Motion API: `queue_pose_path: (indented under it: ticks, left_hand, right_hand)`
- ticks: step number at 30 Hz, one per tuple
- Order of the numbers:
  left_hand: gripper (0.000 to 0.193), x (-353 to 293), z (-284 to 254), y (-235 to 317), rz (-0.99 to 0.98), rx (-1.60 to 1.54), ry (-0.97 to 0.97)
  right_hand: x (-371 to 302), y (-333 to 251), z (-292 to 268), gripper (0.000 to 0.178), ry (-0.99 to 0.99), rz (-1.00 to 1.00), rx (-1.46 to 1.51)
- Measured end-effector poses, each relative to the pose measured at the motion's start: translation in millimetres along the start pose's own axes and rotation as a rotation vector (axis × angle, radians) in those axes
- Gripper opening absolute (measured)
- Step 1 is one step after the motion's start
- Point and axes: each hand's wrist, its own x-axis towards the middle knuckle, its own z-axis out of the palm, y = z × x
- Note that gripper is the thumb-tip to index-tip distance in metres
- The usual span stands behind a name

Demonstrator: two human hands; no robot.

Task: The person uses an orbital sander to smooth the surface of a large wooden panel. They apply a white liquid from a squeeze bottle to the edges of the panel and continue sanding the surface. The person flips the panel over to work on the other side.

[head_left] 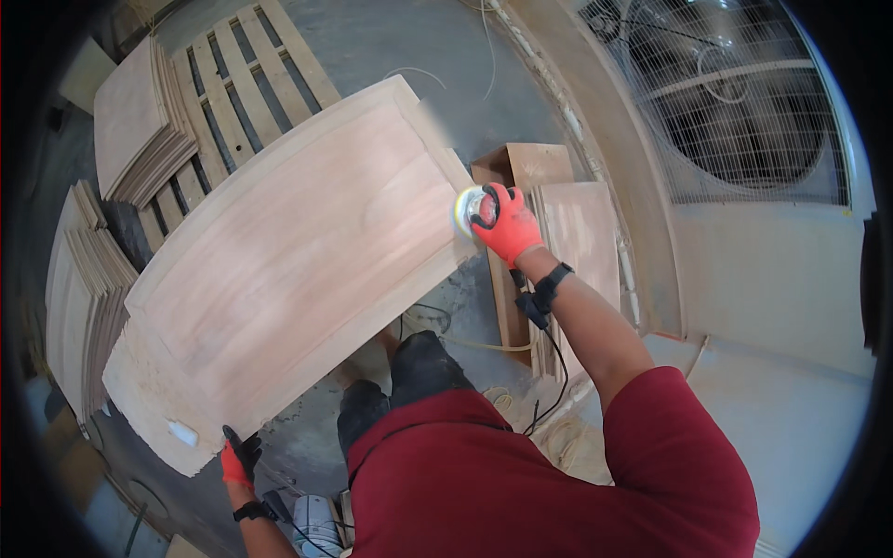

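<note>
A large wooden panel [307,242] with a pale border and pinkish middle lies slanted across the view in front of me. My right hand [510,223], in a red and black glove, is closed around a round palm sander [465,212]. The sander's disc sits at the panel's right end, seemingly tilted on its edge. At the near left, my left hand [240,456], gloved alike, grips the edge of a rougher pale board [153,391] at the panel's left end. A small white object [183,432] lies on that board.
Stacked panels [139,121] and a slatted pallet [242,84] stand at the far left, with another stack [84,298] below. An open wooden box [521,167] and leaning boards [581,232] are at the right. A black cable [563,372] hangs by my right arm. A caged fan [726,102] fills the upper right.
</note>
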Motion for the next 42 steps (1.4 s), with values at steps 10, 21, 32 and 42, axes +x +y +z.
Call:
queue_pose_path:
  ticks: [10, 21, 32, 42]
  left_hand:
    - [0.097, 21, -8, -9, 0.06, -0.049, -0.087]
    - [0.084, 9, 5, 5, 0.095, 0.01, -0.016]
    - [0.095, 17, 0, 3, 0.01, 0.016, -0.062]
    - [0.097, -3, 3, 18, 0.005, 0.139, -0.086]
  right_hand:
    - [-88, -118, 46, 0.063, -0.036, -0.057, 0.043]
    - [-64, -110, 39, 0.065, 0.041, 0.112, 0.015]
    - [-13, -21, 24, 0.063, 0.164, 0.094, -0.287]
    - [4, 9, 14, 0.071, 0.123, 0.204, -0.022]
